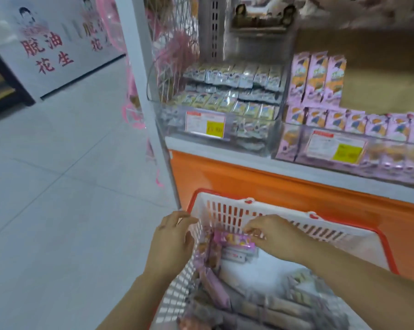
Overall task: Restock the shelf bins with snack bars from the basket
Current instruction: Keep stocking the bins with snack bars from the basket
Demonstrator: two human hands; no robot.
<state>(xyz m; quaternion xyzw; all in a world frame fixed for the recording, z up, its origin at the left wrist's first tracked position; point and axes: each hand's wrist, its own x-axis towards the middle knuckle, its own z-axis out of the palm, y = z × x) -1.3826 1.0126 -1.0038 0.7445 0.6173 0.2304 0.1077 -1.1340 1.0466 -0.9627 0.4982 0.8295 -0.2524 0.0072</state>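
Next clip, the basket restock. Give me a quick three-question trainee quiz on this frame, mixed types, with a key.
1. True or false: the left hand is well clear of the basket.
2. The right hand pinches: A) a price tag, B) a pink snack bar inside the basket, C) a silver pack.
3. What colour is the shelf's base panel behind the basket?
Key: 1 false, it is at the basket's rim; 2 B; 3 orange.

Red "脱油花生" on the white wall sign (pixel 46 51); shelf price labels (pixel 204 125) too blurred
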